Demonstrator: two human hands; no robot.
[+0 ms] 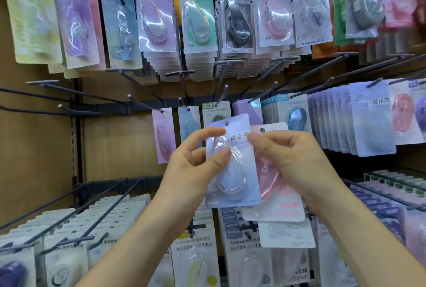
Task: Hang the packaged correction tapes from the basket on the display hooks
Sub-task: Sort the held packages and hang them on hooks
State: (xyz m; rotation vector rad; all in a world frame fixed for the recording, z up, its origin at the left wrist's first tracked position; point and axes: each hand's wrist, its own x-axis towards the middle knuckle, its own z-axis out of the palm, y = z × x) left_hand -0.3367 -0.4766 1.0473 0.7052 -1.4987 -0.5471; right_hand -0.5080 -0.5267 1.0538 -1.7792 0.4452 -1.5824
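The left hand (196,162) pinches a lavender pack (232,185) of correction tape, with the thumb on the clear blister and the fingers curled behind its upper left edge. The right hand (290,160) grips a pink pack (269,171) that lies just behind the lavender one and overlaps it. Its fingertips also touch the lavender pack's upper right edge. A white-backed pack (285,233) hangs below the right palm, apparently in the same grip.

The step looks like peeling one pack off the handful so it can be hung. The lavender pack's hang hole (227,123) sits at its top, clear of both hands.

Just above the hands a hook (224,93) juts out, holding a few mixed packs. Up and to the right of the right hand hangs a full row of lavender packs (366,123) that appear to match. The next move likely calls for the left hand to take the lavender pack alone, carry it to that row and line its hole up with the hook tip. The basket is not in view.
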